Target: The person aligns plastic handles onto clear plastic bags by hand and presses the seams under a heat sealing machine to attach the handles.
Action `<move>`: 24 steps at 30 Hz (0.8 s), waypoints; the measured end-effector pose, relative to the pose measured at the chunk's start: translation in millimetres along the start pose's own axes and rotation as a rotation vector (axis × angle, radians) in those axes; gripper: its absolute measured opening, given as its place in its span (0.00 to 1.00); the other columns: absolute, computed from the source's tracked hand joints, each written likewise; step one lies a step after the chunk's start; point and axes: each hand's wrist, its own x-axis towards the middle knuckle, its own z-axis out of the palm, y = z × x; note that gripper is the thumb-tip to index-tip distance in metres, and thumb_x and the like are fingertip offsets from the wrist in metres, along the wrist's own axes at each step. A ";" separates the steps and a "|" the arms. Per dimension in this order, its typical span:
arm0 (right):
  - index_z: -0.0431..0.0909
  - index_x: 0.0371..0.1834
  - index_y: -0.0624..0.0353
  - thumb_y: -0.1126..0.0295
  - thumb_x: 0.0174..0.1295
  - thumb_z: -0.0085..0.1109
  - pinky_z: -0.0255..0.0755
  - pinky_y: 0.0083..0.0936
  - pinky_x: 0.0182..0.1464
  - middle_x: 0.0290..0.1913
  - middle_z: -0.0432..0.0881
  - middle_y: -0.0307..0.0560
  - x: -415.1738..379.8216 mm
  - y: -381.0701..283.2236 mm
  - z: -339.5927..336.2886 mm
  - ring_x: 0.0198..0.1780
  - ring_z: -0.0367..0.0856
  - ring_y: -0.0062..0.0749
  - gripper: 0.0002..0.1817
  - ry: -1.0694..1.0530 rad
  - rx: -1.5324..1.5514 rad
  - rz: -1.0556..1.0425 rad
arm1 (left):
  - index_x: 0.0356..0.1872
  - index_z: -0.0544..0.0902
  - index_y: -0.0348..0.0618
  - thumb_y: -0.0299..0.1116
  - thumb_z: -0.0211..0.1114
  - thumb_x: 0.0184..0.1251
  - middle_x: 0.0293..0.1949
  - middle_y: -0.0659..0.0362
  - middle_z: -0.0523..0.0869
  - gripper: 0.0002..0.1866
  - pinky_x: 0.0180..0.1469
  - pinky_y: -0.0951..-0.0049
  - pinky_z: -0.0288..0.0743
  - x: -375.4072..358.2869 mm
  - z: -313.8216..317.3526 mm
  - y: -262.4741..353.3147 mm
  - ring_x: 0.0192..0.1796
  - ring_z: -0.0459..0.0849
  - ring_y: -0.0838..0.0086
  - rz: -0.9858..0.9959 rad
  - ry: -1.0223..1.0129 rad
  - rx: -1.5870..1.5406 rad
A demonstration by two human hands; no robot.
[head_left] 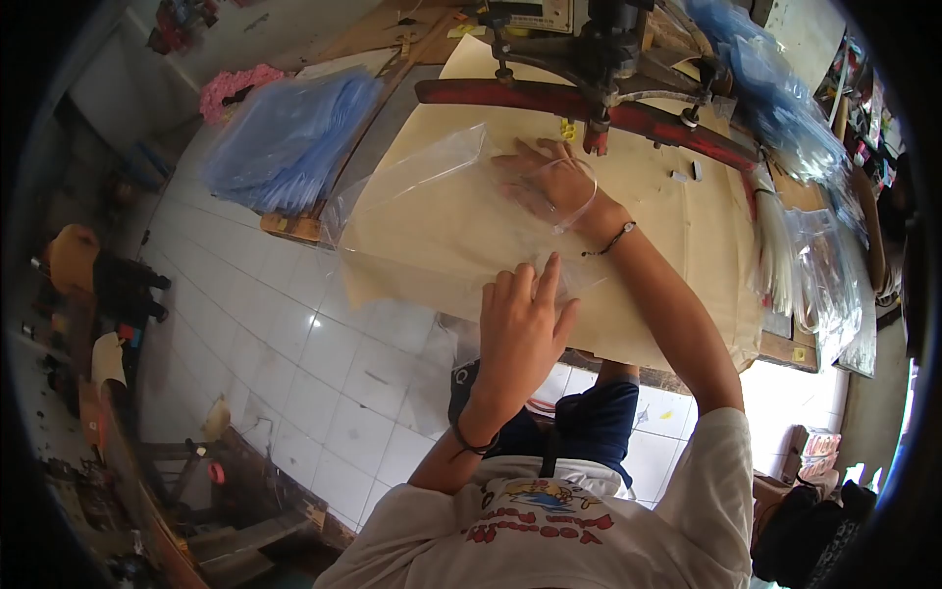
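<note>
A clear plastic bag [422,211] lies across the tan sheet [687,294] on the table, its left edge hanging past the sheet. My right hand [557,185] is stretched out flat below the machine, with clear film over part of it and a curved film edge around its wrist side. Closer to my body, my left hand [520,319] rests with fingers extended on the near part of the bag, thumb apart. Neither hand is closed around anything.
Above the hands hangs a machine with a long red bar [510,95]. Stacked bluish plastic sheets [289,137] lie at the left. More clear plastic [824,255] hangs at the right edge. Two small grey pieces [698,171] sit on the sheet beneath the bar.
</note>
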 end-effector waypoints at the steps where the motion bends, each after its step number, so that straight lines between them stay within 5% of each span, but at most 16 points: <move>1: 0.80 0.67 0.45 0.50 0.70 0.60 0.62 0.51 0.75 0.72 0.75 0.56 -0.2 1.0 0.1 0.72 0.67 0.66 0.25 0.000 -0.016 -0.026 | 0.65 0.80 0.38 0.45 0.70 0.68 0.45 0.54 0.80 0.30 0.53 0.57 0.69 -0.7 -0.6 -1.5 0.49 0.77 0.60 -0.004 -0.002 -0.020; 7: 0.78 0.67 0.56 0.50 0.71 0.60 0.70 0.42 0.69 0.62 0.84 0.55 7.6 -3.1 -8.6 0.65 0.78 0.55 0.28 -0.023 0.299 -0.067 | 0.69 0.76 0.38 0.41 0.70 0.68 0.58 0.50 0.81 0.31 0.63 0.52 0.66 -14.1 -0.3 1.3 0.61 0.74 0.56 0.015 0.008 -0.088; 8: 0.78 0.67 0.58 0.49 0.71 0.61 0.70 0.41 0.69 0.61 0.85 0.55 6.2 -5.6 -10.8 0.66 0.77 0.56 0.29 -0.028 0.382 -0.055 | 0.72 0.73 0.37 0.39 0.71 0.67 0.67 0.45 0.76 0.34 0.67 0.50 0.64 -16.6 -1.6 5.0 0.66 0.72 0.51 -0.002 -0.064 -0.142; 11: 0.75 0.70 0.59 0.44 0.73 0.57 0.70 0.39 0.70 0.60 0.85 0.54 7.3 -8.5 -14.2 0.67 0.75 0.55 0.33 -0.150 0.469 0.012 | 0.75 0.68 0.37 0.39 0.72 0.65 0.73 0.40 0.70 0.39 0.70 0.48 0.62 -27.0 8.3 16.4 0.69 0.69 0.46 0.061 -0.031 -0.193; 12: 0.74 0.71 0.59 0.42 0.74 0.55 0.70 0.39 0.71 0.60 0.85 0.54 8.9 -9.8 -15.7 0.68 0.75 0.54 0.35 -0.211 0.471 0.035 | 0.77 0.64 0.36 0.37 0.73 0.64 0.78 0.35 0.61 0.42 0.72 0.46 0.60 -31.1 12.0 19.8 0.71 0.66 0.41 0.074 -0.049 -0.217; 21: 0.74 0.72 0.61 0.39 0.78 0.47 0.70 0.31 0.67 0.61 0.86 0.52 13.0 -5.9 -59.1 0.63 0.79 0.34 0.37 -0.768 1.158 0.395 | 0.78 0.66 0.41 0.35 0.70 0.67 0.81 0.34 0.52 0.39 0.74 0.44 0.56 -29.8 22.7 15.5 0.73 0.62 0.39 0.055 -0.020 -0.279; 24: 0.73 0.73 0.60 0.49 0.78 0.52 0.72 0.28 0.63 0.58 0.88 0.50 7.8 0.0 -65.9 0.58 0.82 0.32 0.31 -0.774 0.814 -0.105 | 0.75 0.70 0.40 0.33 0.65 0.71 0.80 0.37 0.57 0.32 0.74 0.47 0.58 -24.3 18.2 10.4 0.72 0.64 0.41 0.034 -0.032 -0.258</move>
